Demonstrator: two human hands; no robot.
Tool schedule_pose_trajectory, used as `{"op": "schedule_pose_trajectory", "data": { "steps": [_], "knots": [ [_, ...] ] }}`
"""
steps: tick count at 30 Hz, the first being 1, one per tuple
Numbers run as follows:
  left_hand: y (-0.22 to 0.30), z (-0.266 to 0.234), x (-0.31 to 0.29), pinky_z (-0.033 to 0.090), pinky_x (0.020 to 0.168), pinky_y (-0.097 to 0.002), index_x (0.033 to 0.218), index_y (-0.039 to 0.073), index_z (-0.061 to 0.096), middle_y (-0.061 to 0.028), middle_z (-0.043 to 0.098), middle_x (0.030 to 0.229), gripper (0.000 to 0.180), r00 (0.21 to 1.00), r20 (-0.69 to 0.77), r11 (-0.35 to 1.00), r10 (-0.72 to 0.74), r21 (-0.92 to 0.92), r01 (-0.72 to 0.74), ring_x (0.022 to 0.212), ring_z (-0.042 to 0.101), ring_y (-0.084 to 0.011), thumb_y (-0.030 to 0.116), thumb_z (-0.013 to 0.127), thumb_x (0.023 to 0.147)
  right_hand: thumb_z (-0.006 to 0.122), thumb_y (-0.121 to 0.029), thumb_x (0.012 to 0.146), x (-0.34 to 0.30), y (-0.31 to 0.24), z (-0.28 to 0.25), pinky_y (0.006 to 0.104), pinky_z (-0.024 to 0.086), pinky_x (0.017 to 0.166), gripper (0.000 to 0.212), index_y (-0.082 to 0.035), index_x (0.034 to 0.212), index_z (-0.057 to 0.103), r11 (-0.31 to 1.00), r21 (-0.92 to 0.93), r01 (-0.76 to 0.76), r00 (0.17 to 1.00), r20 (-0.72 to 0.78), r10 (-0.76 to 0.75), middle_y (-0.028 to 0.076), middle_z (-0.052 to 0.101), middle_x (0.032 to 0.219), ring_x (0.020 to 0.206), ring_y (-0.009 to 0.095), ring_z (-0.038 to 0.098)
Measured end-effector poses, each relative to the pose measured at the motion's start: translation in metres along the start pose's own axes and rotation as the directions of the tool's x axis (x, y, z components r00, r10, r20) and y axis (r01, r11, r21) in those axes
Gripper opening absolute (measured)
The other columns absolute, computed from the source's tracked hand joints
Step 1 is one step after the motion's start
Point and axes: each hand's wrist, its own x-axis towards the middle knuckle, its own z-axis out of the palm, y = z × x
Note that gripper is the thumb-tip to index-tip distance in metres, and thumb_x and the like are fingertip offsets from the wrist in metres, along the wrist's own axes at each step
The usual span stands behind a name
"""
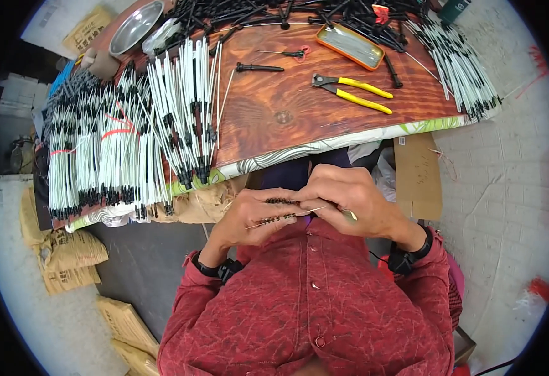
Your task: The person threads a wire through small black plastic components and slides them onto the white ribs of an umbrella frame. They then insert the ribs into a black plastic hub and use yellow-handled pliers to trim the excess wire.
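Both hands meet in front of the red shirt (309, 276), just off the near edge of the tabletop (274, 135), fingertips touching or nearly so. Left hand (249, 216) clamped on two dark segmented strands (275, 220), which lie along its fingers, one above the other with a finger between; a fine wire-like end sticks out on the left. Right hand (346, 200) curled, looks closed on a slim piece with a pale green end (351, 215) showing under the fingers; its inner end too small to make out. Handling, as judged: fine work, best done with the left as a steady holder and the right making small moves; strands apart so they don't tangle, light pinch so the thin parts don't bend, wrists low and braced near the body. Position: strands within the left hand's grip, their inner ends by the right fingertips; green-ended piece at the right hand's lower side. Beyond the hands, on the tabletop, well apart from them: yellow-handled pliers (363, 94), a black rod (260, 67), an orange-rimmed tray (382, 62), white-and-black rod bundles (190, 113) to the left.
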Motion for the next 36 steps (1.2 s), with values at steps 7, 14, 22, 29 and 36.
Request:
{"op": "schedule_pose_trajectory", "data": {
  "steps": [7,14,22,29,36],
  "knots": [
    [-0.001,-0.006,-0.005,0.057,0.081,-0.0344,0.108,0.006,0.078,-0.0165,0.074,0.109,0.025,0.999,-0.014,0.999,0.040,-0.019,-0.041,0.094,0.073,-0.0299,0.005,0.073,0.084,0.072,0.002,0.082,0.007,-0.001,0.007,0.0350,0.050,0.061,0.017,0.001,0.099,0.071,0.997,-0.056,0.048,0.999,0.028,-0.047,0.012,0.064,0.084,0.071,0.026,0.065],
    [-0.005,-0.010,-0.005,0.058,0.083,-0.0364,0.111,0.008,0.077,-0.0171,0.073,0.111,0.028,0.999,-0.018,0.998,0.039,-0.044,-0.040,0.094,0.073,-0.0319,0.004,0.072,0.084,0.072,0.002,0.080,0.010,0.005,0.010,0.0353,0.051,0.062,0.021,0.000,0.101,0.072,0.999,-0.020,0.050,0.999,0.011,-0.049,0.012,0.065,0.085,0.073,0.028,0.066],
    [-0.005,-0.009,-0.002,0.058,0.080,-0.0361,0.110,0.003,0.077,-0.0181,0.073,0.109,0.025,0.998,-0.019,0.997,0.053,-0.063,-0.055,0.091,0.073,-0.0321,0.004,0.072,0.085,0.075,0.003,0.074,0.011,0.000,0.010,0.0345,0.052,0.060,0.025,-0.001,0.099,0.071,0.963,-0.240,0.120,0.992,0.003,-0.122,0.010,0.064,0.083,0.071,0.026,0.066],
    [-0.006,-0.005,-0.007,0.058,0.076,-0.0358,0.106,0.001,0.076,-0.0188,0.074,0.107,0.023,0.998,-0.050,0.999,0.042,0.033,-0.040,0.087,0.074,-0.0328,0.007,0.073,0.085,0.075,0.003,0.073,0.010,-0.004,0.020,0.0338,0.052,0.059,0.025,-0.001,0.098,0.071,0.945,-0.305,0.113,0.989,-0.059,-0.138,0.009,0.063,0.082,0.069,0.025,0.065],
    [-0.005,-0.006,-0.006,0.057,0.069,-0.0323,0.098,-0.003,0.077,-0.0188,0.074,0.100,0.017,0.994,-0.093,0.998,0.062,0.008,-0.062,0.081,0.074,-0.0285,0.001,0.073,0.082,0.075,0.003,0.074,0.008,0.003,0.024,0.0337,0.051,0.058,0.025,-0.001,0.098,0.071,0.995,0.074,-0.064,0.993,-0.091,0.070,0.009,0.062,0.081,0.068,0.024,0.065]
  ]
}}
